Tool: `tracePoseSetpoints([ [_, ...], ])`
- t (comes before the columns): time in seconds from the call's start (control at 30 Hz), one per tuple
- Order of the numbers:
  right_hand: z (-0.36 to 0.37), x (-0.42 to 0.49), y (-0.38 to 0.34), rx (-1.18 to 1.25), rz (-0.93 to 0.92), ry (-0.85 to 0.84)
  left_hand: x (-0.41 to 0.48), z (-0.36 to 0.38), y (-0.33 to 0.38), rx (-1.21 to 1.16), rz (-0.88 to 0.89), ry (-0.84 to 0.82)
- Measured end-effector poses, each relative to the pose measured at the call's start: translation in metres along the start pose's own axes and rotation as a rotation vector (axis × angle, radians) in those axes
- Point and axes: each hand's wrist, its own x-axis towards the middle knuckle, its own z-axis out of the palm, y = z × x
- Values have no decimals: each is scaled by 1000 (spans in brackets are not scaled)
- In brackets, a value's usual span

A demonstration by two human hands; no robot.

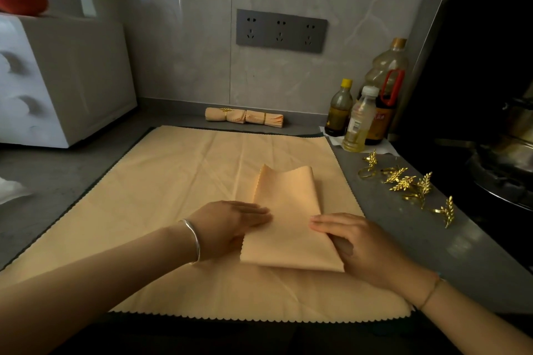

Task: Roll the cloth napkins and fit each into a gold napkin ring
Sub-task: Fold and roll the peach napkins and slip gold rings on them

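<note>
Now my left hand (230,223) lies flat, fingers straight, on the left edge of the folded napkin (288,210). My right hand (360,242) rests just as flat on its right edge, and neither grips. The napkin sits between them on a spread napkin (161,196), its long axis running away from me toward the wall. I judge the roll starts at the near short end. The gold rings (403,181) lie to my right, nearer that hand.

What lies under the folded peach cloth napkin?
A larger peach cloth with zigzag edges, spread flat on the grey countertop. Whatever lies beneath that cloth is covered.
</note>
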Motion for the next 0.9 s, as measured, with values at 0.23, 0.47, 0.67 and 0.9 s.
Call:
tracePoseSetpoints([
  [0.23, 2, 9, 5, 175, 39, 97, 1, -3, -7, -137, -226, 110],
  [0.47, 9, 35, 7, 467, 368, 229, 15, 4, -16, -531, -558, 226],
  [0.67, 9, 63, 11, 596, 624, 178, 36, 8, -25, -598, -752, 88],
  [0.9, -1, 73, 14, 519, 701, 90, 64, -12, -43, -582, -821, -187],
])
